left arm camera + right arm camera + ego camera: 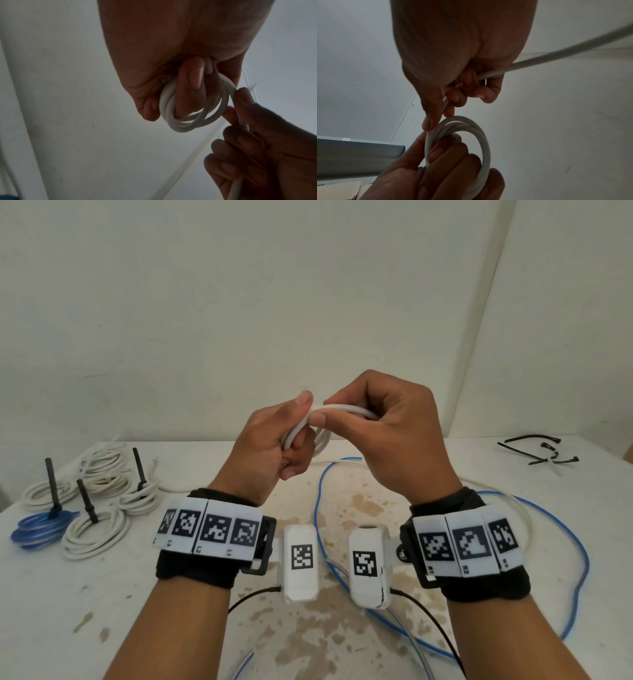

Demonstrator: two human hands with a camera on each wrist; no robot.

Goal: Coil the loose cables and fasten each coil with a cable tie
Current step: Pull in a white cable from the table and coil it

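I have both hands raised above the table (445,542), close together in front of the wall. My left hand (270,446) has its fingers curled round a small coil of white cable (322,436), several turns stacked one on another, with the thumb pressed on top of the bundle; from the left wrist view the coil (193,112) hangs as a neat ring around one finger. My right hand (387,433) pinches the same cable between thumb and forefinger right where it meets the coil, the other fingers curled round the free length, which in the right wrist view runs out of the fist and off to the upper right (556,56). The two hands are touching or nearly so at the pinch. On the table below me a loose blue cable (579,559) sprawls in a wide loop around and under my wrists. At the far left lie the finished coils: four white ones (92,532) and a blue one (41,529), and black cable ties stand up from three of them (53,484). At the far right corner a few loose black cable ties (541,453) lie scattered, well apart from everything else. The tabletop is blotched with brownish stains (308,628).
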